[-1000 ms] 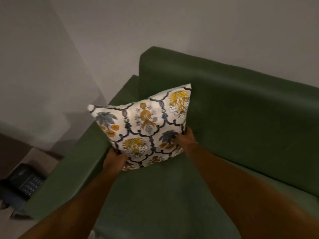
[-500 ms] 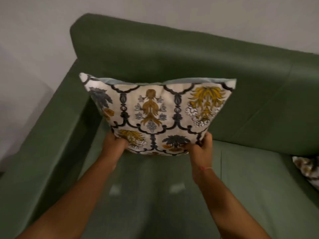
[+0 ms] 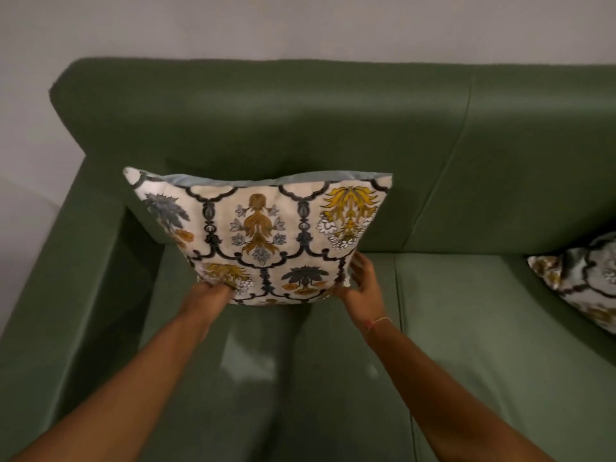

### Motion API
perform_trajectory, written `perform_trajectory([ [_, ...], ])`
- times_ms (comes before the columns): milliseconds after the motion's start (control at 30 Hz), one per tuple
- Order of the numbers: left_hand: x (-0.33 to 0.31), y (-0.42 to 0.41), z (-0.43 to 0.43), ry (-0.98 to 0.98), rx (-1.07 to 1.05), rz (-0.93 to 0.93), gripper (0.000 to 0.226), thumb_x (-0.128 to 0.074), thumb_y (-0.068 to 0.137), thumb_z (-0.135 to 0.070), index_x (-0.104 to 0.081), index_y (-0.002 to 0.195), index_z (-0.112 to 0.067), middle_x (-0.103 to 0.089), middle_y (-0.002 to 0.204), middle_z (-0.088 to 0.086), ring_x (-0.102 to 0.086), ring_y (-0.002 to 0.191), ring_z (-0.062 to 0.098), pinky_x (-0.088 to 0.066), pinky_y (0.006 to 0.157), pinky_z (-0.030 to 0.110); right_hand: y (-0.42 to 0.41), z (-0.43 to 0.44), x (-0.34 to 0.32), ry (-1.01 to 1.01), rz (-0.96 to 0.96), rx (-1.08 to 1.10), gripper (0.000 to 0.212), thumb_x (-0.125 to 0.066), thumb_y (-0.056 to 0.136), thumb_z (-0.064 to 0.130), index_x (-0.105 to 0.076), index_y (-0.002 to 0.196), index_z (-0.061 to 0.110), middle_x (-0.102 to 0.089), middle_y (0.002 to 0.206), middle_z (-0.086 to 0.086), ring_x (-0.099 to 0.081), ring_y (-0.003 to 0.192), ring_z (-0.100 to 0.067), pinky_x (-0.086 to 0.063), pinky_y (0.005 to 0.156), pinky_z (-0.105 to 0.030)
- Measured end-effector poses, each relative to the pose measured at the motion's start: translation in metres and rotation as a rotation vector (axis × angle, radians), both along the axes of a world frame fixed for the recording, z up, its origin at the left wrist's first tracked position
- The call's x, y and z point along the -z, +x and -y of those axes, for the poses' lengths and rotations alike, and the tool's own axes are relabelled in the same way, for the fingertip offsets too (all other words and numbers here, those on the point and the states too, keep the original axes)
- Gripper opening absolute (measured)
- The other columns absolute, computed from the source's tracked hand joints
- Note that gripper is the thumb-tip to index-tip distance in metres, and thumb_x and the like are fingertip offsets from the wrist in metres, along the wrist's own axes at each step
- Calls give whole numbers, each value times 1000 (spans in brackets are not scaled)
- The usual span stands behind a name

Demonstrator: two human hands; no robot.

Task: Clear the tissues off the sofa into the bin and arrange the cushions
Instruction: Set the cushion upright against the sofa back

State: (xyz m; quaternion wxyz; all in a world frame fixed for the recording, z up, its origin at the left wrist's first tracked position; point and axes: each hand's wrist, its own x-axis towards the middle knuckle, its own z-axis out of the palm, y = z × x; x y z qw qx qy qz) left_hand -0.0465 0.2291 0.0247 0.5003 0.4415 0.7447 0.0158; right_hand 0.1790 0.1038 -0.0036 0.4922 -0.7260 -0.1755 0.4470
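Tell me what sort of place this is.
Probably a living room or lounge: a green sofa against a plain wall, with two patterned cushions, one held upright, another at the right.

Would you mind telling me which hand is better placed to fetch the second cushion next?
Right. The right hand is on the side nearest the second cushion; the left hand is farther off.

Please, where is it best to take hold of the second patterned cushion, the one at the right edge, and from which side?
Probably by its near left corner: the second cushion lies tilted on the seat, that corner pointing toward open seat. Its right part is out of frame. Come from the left with the right hand, fingers under, thumb on top.
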Motion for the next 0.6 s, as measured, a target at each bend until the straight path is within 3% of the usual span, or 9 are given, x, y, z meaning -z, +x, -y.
perform_trajectory([
  [67,-17,19,16,-244,117,-27,31,-57,87,-32,-54,115,-19,-51,128,3,-51,116,35,-42,90,51,12,20,2,-5,-9,41,78,-73,77,2,-37,142,24,-48,144,-4,-45,132,-21,-42,109,-50],
  [133,-28,53,40,-364,277,-42,30,-55,89,-33,-56,115,-19,-59,120,4,-57,99,26,-47,84,47,35,45,2,-3,-40,134,72,-65,79,-8,-40,140,22,-51,137,-4,-47,132,-25,-43,108,-50],
  [233,-28,132,85,-283,432,55,29,-60,88,-25,-60,116,-17,-65,106,5,-60,87,17,-50,82,37,85,91,-5,-11,-34,367,64,-58,81,-13,-47,134,21,-57,125,-2,-56,118,-23,-46,105,-49],
  [367,-22,275,151,-114,571,343,46,-63,88,-12,-52,133,-9,-63,125,15,-58,101,14,-47,64,11,186,169,-22,-16,-23,655,61,-55,84,-13,-45,135,18,-57,130,-9,-54,117,-23,-46,105,-52],
  [400,-19,306,162,-92,589,377,49,-63,88,-11,-49,135,-8,-61,130,16,-58,107,16,-47,70,11,210,185,-25,-20,-24,700,62,-55,83,-13,-43,137,16,-55,135,-12,-53,120,-24,-45,106,-52],
  [467,-10,378,187,-60,638,417,52,-64,87,-12,-47,137,-9,-56,135,17,-56,120,23,-45,87,24,262,226,-32,-33,-15,787,67,-56,82,-14,-38,141,15,-50,143,-14,-49,127,-26,-42,109,-51],
  [600,1,506,221,16,756,446,69,-71,81,-9,-40,142,-11,-47,143,17,-49,130,25,-40,109,38,352,297,-41,-57,88,977,77,-64,78,-5,-31,144,16,-42,148,-13,-44,134,-26,-37,114,-46],
])
